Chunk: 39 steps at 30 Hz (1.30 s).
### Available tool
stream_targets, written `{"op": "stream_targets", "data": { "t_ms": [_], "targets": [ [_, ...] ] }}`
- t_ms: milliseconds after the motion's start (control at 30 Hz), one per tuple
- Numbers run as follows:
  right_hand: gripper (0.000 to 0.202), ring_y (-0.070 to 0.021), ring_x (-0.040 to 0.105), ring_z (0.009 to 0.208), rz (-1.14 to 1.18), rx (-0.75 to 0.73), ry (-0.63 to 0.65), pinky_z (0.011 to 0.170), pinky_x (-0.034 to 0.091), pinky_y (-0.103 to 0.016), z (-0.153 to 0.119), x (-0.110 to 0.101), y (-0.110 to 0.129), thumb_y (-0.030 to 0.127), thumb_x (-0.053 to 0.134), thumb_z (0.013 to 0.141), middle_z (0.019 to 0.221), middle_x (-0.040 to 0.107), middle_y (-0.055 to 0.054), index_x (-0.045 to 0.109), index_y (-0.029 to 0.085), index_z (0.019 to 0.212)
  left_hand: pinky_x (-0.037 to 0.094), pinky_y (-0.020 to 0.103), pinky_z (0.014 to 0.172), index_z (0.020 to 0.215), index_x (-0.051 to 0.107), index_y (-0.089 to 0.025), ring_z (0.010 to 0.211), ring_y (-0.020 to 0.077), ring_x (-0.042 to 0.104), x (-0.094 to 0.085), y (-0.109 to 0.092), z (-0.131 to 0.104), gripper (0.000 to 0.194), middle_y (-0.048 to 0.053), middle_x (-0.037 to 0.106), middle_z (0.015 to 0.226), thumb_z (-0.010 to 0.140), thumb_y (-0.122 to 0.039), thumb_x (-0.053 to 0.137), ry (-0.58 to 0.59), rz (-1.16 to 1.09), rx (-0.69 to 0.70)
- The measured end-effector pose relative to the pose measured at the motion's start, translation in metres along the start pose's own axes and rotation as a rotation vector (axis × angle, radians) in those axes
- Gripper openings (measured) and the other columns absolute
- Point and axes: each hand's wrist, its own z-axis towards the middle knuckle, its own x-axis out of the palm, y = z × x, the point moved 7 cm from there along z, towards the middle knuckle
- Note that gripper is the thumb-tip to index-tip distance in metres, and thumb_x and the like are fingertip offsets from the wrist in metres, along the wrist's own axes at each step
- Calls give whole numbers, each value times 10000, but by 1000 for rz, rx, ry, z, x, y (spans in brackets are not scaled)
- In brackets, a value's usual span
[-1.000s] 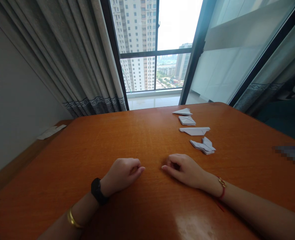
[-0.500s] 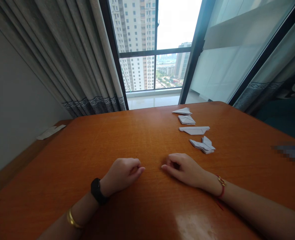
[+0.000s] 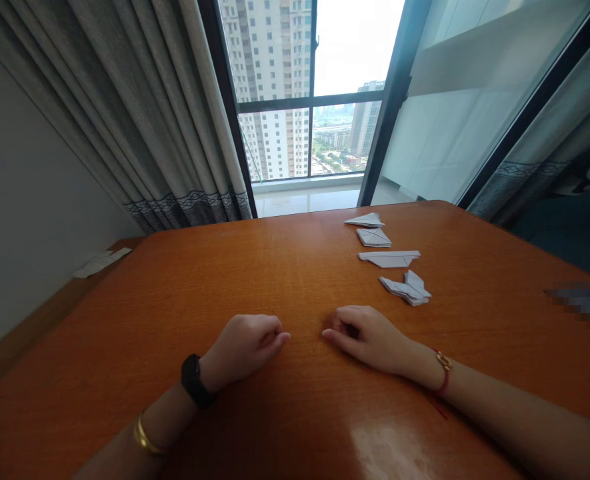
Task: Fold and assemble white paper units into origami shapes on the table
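My left hand point(image 3: 247, 347) rests on the brown wooden table point(image 3: 215, 273) with its fingers curled into a loose fist and no object showing in it. A gap away, my right hand point(image 3: 367, 339) lies on the tabletop, also curled inward, and its visible hollow holds nothing. Just beyond the right hand is a folded white paper shape with an upright flap point(image 3: 407, 289). Behind that lie a long flat folded paper point(image 3: 389, 258), a squarish folded paper point(image 3: 373, 237) and a pointed folded paper point(image 3: 365, 220), in a row toward the far edge.
White papers point(image 3: 102, 262) lie at the far left by the wall. A blurred, pixelated patch point(image 3: 587, 305) sits on the table's right side. Beyond the far edge stand a grey curtain point(image 3: 175, 120) and a glass door with a dark frame point(image 3: 395, 100).
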Motion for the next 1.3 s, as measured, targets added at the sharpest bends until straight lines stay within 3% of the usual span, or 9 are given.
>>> {"op": "stream_targets", "data": {
  "t_ms": [1300],
  "targets": [
    [269, -117, 519, 613, -14, 0, 6, 593, 351, -242, 0, 0, 2, 351, 574, 899, 678, 611, 12, 521, 187, 692, 304, 235, 565, 737, 561, -181, 574, 110, 493, -1, -3, 0, 278, -25, 549, 631, 944, -347, 478, -7, -2, 39]
  ]
}}
